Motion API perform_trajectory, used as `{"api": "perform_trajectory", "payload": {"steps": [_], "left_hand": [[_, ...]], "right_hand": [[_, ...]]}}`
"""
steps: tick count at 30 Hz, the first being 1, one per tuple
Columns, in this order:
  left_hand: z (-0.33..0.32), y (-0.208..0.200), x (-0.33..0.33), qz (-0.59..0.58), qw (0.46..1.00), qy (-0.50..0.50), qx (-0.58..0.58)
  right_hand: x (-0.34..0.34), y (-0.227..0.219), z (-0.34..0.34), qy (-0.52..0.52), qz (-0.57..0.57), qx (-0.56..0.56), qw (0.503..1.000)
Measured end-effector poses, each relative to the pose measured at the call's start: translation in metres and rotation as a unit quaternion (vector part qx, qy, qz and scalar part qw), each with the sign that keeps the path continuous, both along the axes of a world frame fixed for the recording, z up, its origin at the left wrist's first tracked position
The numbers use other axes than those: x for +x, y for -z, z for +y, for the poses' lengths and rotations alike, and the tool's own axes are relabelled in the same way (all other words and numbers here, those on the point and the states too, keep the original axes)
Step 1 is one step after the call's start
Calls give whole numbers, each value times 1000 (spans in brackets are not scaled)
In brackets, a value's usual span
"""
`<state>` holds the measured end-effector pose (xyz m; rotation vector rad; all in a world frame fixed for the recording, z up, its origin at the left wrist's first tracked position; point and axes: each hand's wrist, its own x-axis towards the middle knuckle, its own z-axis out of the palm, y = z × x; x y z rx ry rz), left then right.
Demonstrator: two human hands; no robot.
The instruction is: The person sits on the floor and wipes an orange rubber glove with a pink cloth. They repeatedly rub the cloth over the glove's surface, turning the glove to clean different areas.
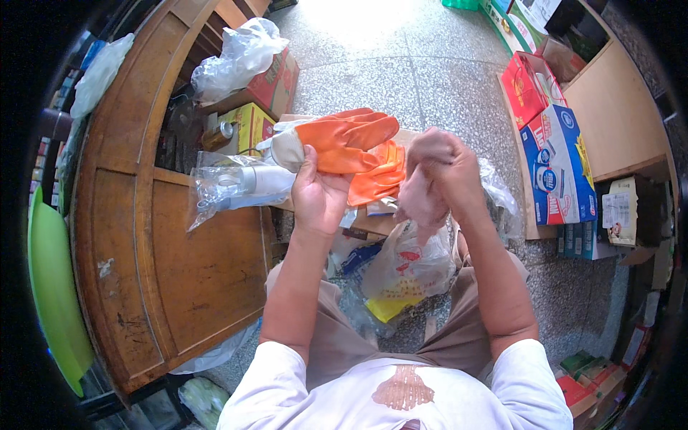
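Note:
My left hand (320, 199) grips an orange rubber glove (345, 137) near its whitish cuff, thumb on top and the glove's fingers pointing right. Bunched in my closed right hand (459, 175) is a pinkish-grey cloth (421, 199), its loose part hanging down. Between and beyond my hands, more orange glove material (381, 175) rests on top of a cardboard box (373, 223); the glove in my left hand partly covers it. Just left of my left hand lies a white cylindrical object (266, 179) in clear plastic wrap.
A printed plastic bag (408, 269) sits between my legs. To the left stands a brown wooden cabinet (208, 251), with a yellow box (247, 127) and a red carton (276, 86) beyond. Blue and red cartons (559, 168) line the right side. Speckled tile floor (344, 86) stretches ahead.

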<state>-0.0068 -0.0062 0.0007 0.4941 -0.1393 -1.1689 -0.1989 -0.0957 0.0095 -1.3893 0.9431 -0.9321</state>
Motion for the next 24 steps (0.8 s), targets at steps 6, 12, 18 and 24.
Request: {"api": "perform_trajectory", "payload": {"steps": [6, 12, 18, 24], "left_hand": [[5, 2, -11, -103, 994, 17, 25], [5, 12, -35, -107, 990, 89, 32], [12, 5, -45, -106, 990, 96, 12], [16, -6, -35, -106, 991, 71, -28]], "right_hand": [[-12, -1, -19, -41, -308, 203, 929], [24, -22, 29, -31, 74, -373, 924], [33, 2, 20, 38, 143, -513, 846], [28, -2, 4, 52, 191, -452, 870]]}}
